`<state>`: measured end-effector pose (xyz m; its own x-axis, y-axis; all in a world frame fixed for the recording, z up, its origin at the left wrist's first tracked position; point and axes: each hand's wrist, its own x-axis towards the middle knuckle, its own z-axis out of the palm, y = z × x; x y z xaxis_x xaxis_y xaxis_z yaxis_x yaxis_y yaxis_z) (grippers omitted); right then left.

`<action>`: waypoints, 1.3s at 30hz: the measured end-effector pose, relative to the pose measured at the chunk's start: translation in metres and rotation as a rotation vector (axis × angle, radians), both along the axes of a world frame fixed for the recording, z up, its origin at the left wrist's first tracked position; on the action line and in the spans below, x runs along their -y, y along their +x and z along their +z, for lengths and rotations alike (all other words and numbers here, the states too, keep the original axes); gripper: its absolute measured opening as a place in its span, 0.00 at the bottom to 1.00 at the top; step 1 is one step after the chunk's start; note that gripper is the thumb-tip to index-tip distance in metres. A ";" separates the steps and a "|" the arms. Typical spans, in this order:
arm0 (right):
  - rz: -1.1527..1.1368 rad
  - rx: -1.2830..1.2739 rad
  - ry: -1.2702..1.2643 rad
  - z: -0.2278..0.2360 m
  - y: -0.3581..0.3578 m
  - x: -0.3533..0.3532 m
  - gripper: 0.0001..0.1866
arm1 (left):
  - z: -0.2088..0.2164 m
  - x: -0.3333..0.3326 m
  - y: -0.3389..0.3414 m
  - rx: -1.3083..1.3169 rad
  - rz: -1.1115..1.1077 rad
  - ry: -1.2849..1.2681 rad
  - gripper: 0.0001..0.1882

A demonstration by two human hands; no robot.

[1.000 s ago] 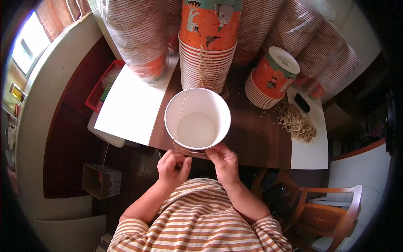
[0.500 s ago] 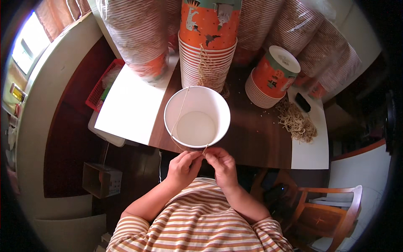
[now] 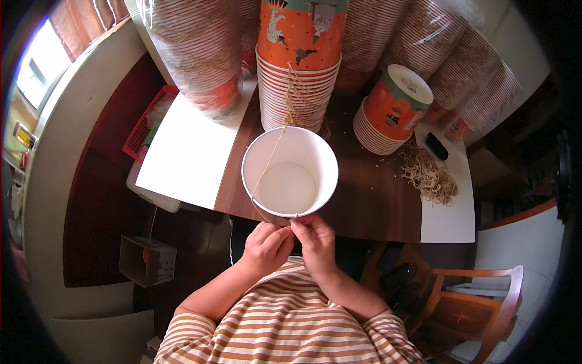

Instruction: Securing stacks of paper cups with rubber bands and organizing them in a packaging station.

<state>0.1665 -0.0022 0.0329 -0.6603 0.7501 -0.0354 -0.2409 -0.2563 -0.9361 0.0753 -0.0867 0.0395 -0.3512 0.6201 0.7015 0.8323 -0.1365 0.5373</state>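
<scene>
A paper bucket (image 3: 322,182), white inside, stands open end up at the near edge of the table. A thin beige string (image 3: 270,156) crosses its mouth from the far rim and bends over the left side toward my hands. My left hand (image 3: 265,247) and my right hand (image 3: 315,242) meet just below the near rim, fingertips nearly touching. Both pinch the string by the bucket's outer wall. The fingers partly hide the string's end, and a small bit of it shows at the near rim.
Behind the bucket rises a tall stack of orange printed buckets (image 3: 300,91) with strings hanging on it. To the right stand a shorter upturned stack (image 3: 388,112), a heap of strings (image 3: 429,176) and a black object (image 3: 436,147). Plastic-wrapped stacks (image 3: 194,54) line the back.
The bucket has shifted slightly to the right and toward me. My hands have dropped a little with the string, staying together at the near rim.
</scene>
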 end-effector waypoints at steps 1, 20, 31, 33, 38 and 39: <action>-0.001 0.000 0.000 0.001 -0.001 0.000 0.03 | 0.000 0.000 0.000 0.000 -0.001 0.000 0.11; -0.044 -0.049 -0.097 0.018 -0.011 -0.005 0.05 | -0.001 -0.001 -0.001 -0.052 -0.064 0.047 0.13; 0.065 -0.010 -0.132 0.018 -0.010 -0.018 0.05 | 0.003 0.001 -0.005 0.028 -0.025 0.036 0.13; 0.088 0.046 -0.115 0.024 -0.004 -0.028 0.07 | 0.018 0.007 -0.015 0.022 0.025 0.062 0.15; -0.033 0.154 0.015 0.008 0.015 -0.053 0.06 | 0.035 0.010 -0.058 0.354 0.260 0.074 0.16; -0.031 0.182 0.018 0.008 0.017 -0.057 0.06 | 0.040 0.007 -0.065 0.468 0.258 -0.011 0.19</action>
<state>0.1839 0.0553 0.0406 -0.6212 0.7713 -0.1388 -0.0749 -0.2347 -0.9692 0.0104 -0.0933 0.0793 -0.7667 0.4791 0.4274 0.5093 0.0485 0.8592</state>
